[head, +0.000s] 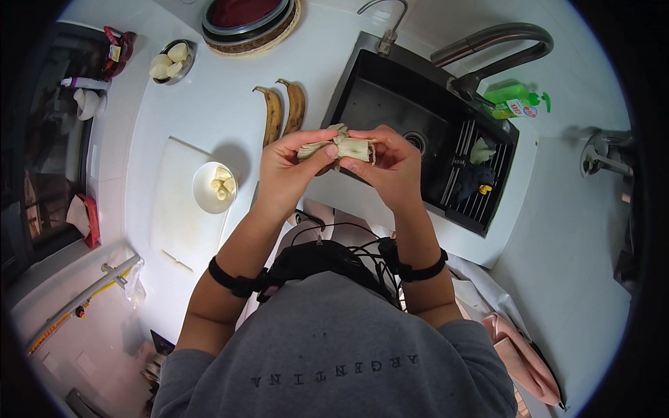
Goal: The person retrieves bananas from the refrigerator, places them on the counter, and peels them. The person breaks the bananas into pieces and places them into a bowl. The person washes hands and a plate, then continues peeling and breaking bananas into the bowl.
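Both hands meet over the counter edge by the sink, gripping a banana (355, 148) whose peel is turned back. My left hand (285, 170) pinches the loosened peel at its left part. Around the right part curl the fingers of my right hand (394, 164), thumb on the pale side. How much flesh is inside the peel is partly hidden by the fingers. Beyond my left hand lie two unpeeled, spotted bananas (273, 112), side by side. A white bowl (201, 190) with several peeled banana pieces (222, 184) stands on a white cutting board (177, 209).
A black sink (376, 89) with a dark faucet (502, 39) lies to the right; cloths (475, 180) rest on its rack (448, 193). Green soap bottle (509, 100) behind it. Farther left are a metal bowl (189, 65) of pale peeled pieces and a woven basket (251, 48).
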`<act>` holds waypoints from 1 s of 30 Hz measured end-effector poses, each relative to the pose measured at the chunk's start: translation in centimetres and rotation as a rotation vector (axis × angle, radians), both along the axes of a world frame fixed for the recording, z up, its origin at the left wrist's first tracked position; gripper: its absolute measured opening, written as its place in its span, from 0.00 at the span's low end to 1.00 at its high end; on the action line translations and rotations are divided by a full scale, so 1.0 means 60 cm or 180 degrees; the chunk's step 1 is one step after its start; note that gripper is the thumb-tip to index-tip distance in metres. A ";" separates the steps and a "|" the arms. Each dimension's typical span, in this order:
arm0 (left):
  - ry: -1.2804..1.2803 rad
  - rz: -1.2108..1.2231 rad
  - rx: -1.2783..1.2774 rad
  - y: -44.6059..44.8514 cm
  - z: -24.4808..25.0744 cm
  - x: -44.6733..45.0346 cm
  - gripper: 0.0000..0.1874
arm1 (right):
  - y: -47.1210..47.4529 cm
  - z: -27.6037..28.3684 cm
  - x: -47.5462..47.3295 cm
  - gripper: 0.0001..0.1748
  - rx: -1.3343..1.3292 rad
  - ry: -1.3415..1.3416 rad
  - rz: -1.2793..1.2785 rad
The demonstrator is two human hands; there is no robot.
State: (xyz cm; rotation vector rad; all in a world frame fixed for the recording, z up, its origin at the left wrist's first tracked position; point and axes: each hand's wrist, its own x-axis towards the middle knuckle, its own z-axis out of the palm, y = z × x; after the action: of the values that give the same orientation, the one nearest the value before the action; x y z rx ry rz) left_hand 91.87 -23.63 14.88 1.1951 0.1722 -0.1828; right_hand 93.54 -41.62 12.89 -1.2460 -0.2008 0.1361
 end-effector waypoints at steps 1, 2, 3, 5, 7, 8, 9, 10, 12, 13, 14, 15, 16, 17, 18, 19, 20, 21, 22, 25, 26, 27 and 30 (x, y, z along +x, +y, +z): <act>-0.0023 0.0011 -0.0037 0.001 -0.001 -0.001 0.13 | 0.002 0.000 0.000 0.21 0.0081 0.0016 0.0029; -0.0022 0.0028 -0.0076 0.003 -0.002 -0.003 0.13 | 0.004 0.000 0.000 0.21 0.0079 0.0070 0.0047; -0.0023 0.0046 -0.0112 0.006 -0.003 -0.004 0.12 | 0.005 -0.001 -0.001 0.21 0.0127 0.0105 0.0063; 0.0003 -0.0010 -0.0147 0.013 -0.006 -0.005 0.12 | 0.007 -0.002 -0.001 0.20 0.0226 0.0283 0.0122; 0.0062 -0.0009 -0.0204 0.018 -0.009 -0.007 0.11 | 0.008 -0.005 -0.001 0.19 0.0326 0.0568 0.0212; 0.0109 0.0025 -0.0239 0.021 -0.010 -0.009 0.11 | 0.009 -0.007 -0.001 0.19 0.0595 0.0919 0.0317; 0.0182 0.0063 -0.0266 0.024 -0.011 -0.010 0.11 | 0.010 -0.010 -0.002 0.18 0.0863 0.1271 0.0425; 0.0192 0.0111 -0.0342 0.027 -0.012 -0.013 0.11 | 0.012 -0.013 -0.002 0.18 0.1129 0.1623 0.0535; 0.0268 0.0223 -0.0481 0.034 -0.013 -0.021 0.11 | 0.021 -0.020 -0.004 0.22 0.1496 0.1790 0.0863; 0.0373 0.0313 -0.0570 0.040 -0.012 -0.027 0.12 | 0.028 -0.025 -0.005 0.25 0.1674 0.1875 0.1036; 0.0475 0.0411 -0.0658 0.048 -0.011 -0.033 0.12 | 0.037 -0.029 -0.007 0.25 0.1920 0.1989 0.1129; 0.0576 0.0516 -0.0748 0.059 -0.010 -0.041 0.12 | 0.049 -0.033 -0.009 0.26 0.2163 0.2110 0.1228; 0.0586 0.0602 -0.0738 0.070 -0.008 -0.049 0.12 | 0.060 -0.036 -0.011 0.26 0.2371 0.2225 0.1342; 0.0598 0.0693 -0.0728 0.084 -0.006 -0.058 0.12 | 0.073 -0.040 -0.013 0.26 0.2421 0.2283 0.1361; 0.0611 0.0792 -0.0721 0.099 -0.004 -0.068 0.12 | 0.086 -0.042 -0.015 0.25 0.2436 0.2335 0.1400; 0.0637 0.0886 -0.0737 0.114 -0.002 -0.078 0.12 | 0.100 -0.044 -0.016 0.25 0.2449 0.2388 0.1441; 0.0663 0.0981 -0.0755 0.129 0.001 -0.089 0.13 | 0.112 -0.044 -0.017 0.25 0.2296 0.2369 0.1417; 0.0791 0.1101 -0.0722 0.143 0.005 -0.100 0.13 | 0.124 -0.043 -0.017 0.24 0.2143 0.2348 0.1394; 0.0823 0.1212 -0.0651 0.158 0.009 -0.111 0.13 | 0.136 -0.041 -0.018 0.24 0.1991 0.2324 0.1368; 0.0763 0.1376 -0.0683 0.180 0.016 -0.128 0.13 | 0.165 -0.027 -0.019 0.22 0.1399 0.1955 0.1406; 0.0762 0.1390 -0.0641 0.182 0.017 -0.129 0.13 | 0.172 -0.020 -0.020 0.22 0.1306 0.1805 0.1427; 0.0729 0.1310 -0.0631 0.182 0.018 -0.128 0.13 | 0.177 -0.013 -0.021 0.22 0.1194 0.1648 0.1426; 0.0764 0.1052 -0.0551 0.175 0.022 -0.115 0.14 | 0.178 0.006 -0.021 0.24 0.0678 0.1200 0.1256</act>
State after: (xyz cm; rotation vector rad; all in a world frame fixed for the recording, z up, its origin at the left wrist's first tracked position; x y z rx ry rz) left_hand 84.97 -13.11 16.21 0.9549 0.5494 -0.0489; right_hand 92.26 -30.94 13.26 -0.9366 -0.1271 0.6681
